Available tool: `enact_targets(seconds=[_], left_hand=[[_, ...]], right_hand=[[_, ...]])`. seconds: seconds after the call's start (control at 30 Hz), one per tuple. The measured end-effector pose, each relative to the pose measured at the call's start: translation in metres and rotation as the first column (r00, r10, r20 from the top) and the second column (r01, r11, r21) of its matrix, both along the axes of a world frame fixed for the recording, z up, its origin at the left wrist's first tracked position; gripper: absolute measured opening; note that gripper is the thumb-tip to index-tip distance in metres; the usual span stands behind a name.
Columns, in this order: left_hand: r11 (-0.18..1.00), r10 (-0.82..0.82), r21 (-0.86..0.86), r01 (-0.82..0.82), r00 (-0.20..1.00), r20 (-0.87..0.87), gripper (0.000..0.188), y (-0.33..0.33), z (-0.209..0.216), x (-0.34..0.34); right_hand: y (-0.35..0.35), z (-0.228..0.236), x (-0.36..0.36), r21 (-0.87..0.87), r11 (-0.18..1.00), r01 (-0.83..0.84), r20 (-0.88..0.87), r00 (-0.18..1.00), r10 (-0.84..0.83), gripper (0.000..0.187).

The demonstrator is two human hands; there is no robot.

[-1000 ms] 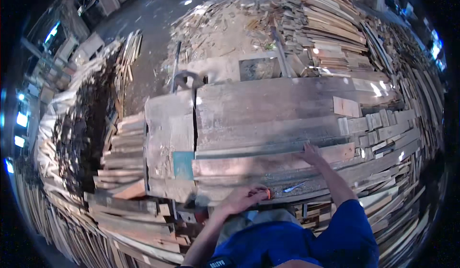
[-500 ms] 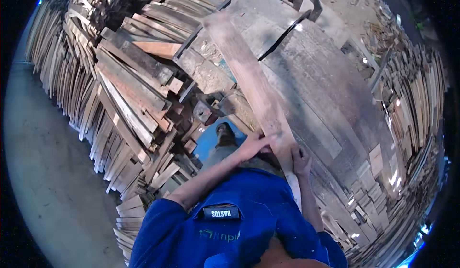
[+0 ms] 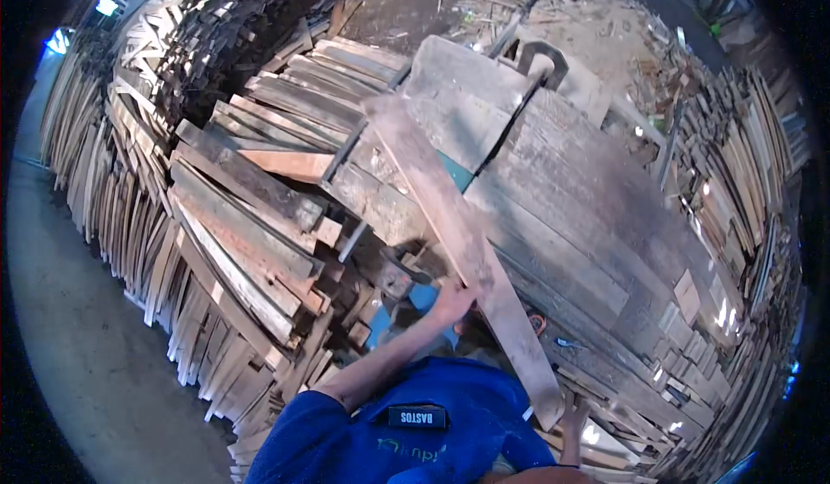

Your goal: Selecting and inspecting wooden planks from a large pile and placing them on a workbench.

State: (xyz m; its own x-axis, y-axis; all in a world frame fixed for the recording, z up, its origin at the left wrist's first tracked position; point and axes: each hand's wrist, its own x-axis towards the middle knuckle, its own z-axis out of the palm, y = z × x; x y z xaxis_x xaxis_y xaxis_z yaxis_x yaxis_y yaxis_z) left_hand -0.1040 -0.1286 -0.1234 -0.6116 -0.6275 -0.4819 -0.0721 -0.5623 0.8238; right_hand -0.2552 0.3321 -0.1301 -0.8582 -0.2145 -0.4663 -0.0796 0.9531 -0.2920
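The long plank (image 3: 467, 242), slantwise over the edge of the desk (image 3: 588, 173), looks stiff and rather heavy, best taken by its edges; the left hand (image 3: 453, 301) holds its left edge, while the right hand (image 3: 572, 422) is at the near end, its grip I cannot tell.

The long board (image 3: 471, 246) is wood, pale and matt, with a face that looks mostly smooth. The bench (image 3: 571, 155) has a wood top too, but it is dull, worn and a bit scratchy. On the left, the stacked planks (image 3: 242, 224) are rough, dry wood. The floor (image 3: 78, 311) on the near left looks flat, hard and matt. The blue shirt (image 3: 346, 441) is soft, creased cloth with no shine.
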Motion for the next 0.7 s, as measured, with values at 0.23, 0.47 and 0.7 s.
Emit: enact_targets(seconds=[0.23, 0.47, 0.7], left_hand=[[0.951, -0.305, 0.01, 0.31, 0.927, 0.217, 0.032, 0.013, -0.002, 0.073], [0.907, -0.286, -0.213, 0.364, 0.901, 0.326, 0.039, -0.046, 0.025, 0.113], [0.52, 0.613, -0.679, -0.519, 0.78, -0.126, 0.042, -0.278, 0.136, 0.161]], right_hand=[[0.076, -0.057, 0.134, 0.255, 0.845, 0.47, 0.381, 0.754, -0.535, 0.04], [-0.06, -0.029, 0.183, 0.031, 0.748, 0.663, 0.522, 0.628, -0.577, 0.035], [-0.517, 0.133, 0.179, -0.751, 0.595, 0.286, 0.59, 0.694, 0.411, 0.042]])
